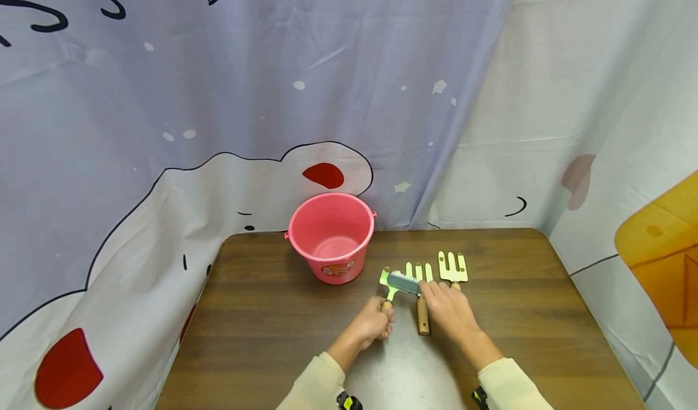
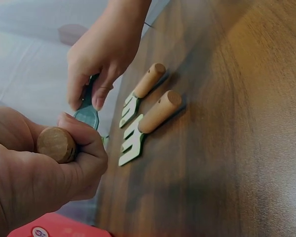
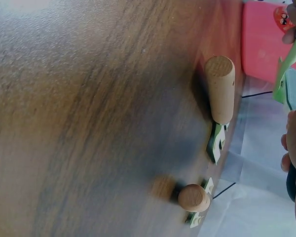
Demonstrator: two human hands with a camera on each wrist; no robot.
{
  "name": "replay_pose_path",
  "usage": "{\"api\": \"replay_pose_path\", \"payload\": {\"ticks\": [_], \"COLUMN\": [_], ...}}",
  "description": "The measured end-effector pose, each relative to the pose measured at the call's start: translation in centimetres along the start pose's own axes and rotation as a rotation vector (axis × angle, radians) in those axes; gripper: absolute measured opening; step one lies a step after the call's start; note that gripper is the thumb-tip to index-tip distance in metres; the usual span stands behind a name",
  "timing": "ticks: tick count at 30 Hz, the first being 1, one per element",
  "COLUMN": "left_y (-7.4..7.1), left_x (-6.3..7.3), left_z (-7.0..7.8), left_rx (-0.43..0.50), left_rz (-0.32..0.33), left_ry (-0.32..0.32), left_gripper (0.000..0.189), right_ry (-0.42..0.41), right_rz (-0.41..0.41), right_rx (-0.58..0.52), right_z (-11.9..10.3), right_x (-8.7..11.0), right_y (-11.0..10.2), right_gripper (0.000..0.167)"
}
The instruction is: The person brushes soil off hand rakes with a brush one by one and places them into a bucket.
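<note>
A round pink plastic bucket (image 1: 313, 257) stands at eleven o'clock on the brown wood-grain tabletop (image 1: 245, 337), a lavender-and-white printed fabric curtain (image 1: 371, 113) hanging at twelve, an orange printed patch (image 1: 668, 264) at three.

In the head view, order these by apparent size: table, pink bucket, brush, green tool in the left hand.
1. Table
2. Pink bucket
3. Brush and green tool, unranked: both partly covered, similar in visible size.

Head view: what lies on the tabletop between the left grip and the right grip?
The head view shows the wooden handle of a fork there, nearer the right grip; bare tabletop separates it from the left grip.
</note>
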State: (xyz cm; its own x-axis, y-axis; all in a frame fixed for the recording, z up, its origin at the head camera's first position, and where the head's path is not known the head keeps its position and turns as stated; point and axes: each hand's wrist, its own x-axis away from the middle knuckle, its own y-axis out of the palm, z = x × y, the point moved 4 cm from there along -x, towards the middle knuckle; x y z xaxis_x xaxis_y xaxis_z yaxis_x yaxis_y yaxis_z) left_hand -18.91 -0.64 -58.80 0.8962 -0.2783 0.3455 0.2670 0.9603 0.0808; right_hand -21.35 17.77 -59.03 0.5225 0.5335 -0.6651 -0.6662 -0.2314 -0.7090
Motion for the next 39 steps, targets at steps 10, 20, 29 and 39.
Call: {"api": "replay_pose_path", "payload": {"ticks": [10,20,29,39], "left_y": [-0.1,0.0,0.2,0.3], "left_x": [0.2,0.2,0.5,0.5], "left_z": [-0.7,-0.4,0.1,-0.1], "left_rx": [-0.045,-0.028,-0.019,-0.003], "left_rz": [0.018,0.017,-0.003,-0.009], "left_ry": [-0.017,-0.004,-0.001,0.000], "left_gripper": [0.015,0.010,0.017,0.017], "right_ry": [0.078,0.112,0.205,0.147], "right_rz": [0.057,-0.160,-0.421,-0.342], "right_rx": [-0.108,-0.254,-0.358,-0.221], "right_z": [1.6,1.0,0.7,0.7], "right_x": [-0.6,-0.1,0.4,0.4], "right_y": [-1.5,-1.1,-0.2,0.3], "right_gripper": [0.030,0.024,0.013,0.023]}}
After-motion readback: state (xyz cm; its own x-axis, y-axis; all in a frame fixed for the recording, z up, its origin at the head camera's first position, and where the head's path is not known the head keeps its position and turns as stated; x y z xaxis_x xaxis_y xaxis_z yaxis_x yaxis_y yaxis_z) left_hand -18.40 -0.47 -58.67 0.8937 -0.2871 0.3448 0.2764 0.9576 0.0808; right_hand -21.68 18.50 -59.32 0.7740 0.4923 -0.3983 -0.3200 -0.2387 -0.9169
